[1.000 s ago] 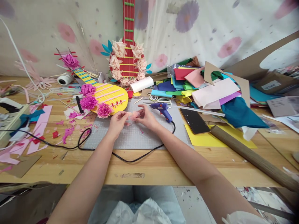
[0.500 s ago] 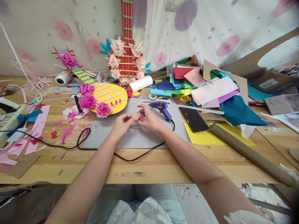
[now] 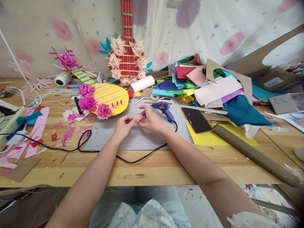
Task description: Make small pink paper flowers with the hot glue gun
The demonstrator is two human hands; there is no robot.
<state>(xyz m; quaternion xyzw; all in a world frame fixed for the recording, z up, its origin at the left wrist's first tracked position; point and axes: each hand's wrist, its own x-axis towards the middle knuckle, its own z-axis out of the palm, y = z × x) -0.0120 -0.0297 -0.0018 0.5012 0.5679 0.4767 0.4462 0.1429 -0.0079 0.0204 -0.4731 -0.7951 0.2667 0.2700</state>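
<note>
Between my hands is a small piece of pale pink paper, held above the grey cutting mat. My left hand pinches its left side with thumb and fingertips. On its other side my right hand is closed round it, the index finger raised and bent over; the fingers partly hide the paper. Just behind the right hand lies a blue glue gun, its black cord curving in front of the hands. A yellow paper guitar with magenta flowers lies left of the mat.
A red paper guitar leans against the curtain. Coloured paper is heaped at the back right, near a black phone and a brown roll. Pink scraps litter the left. Scissors lie behind the glue gun.
Both hands stay in nearly the same place with the pink paper between them. The view has shifted slightly.
</note>
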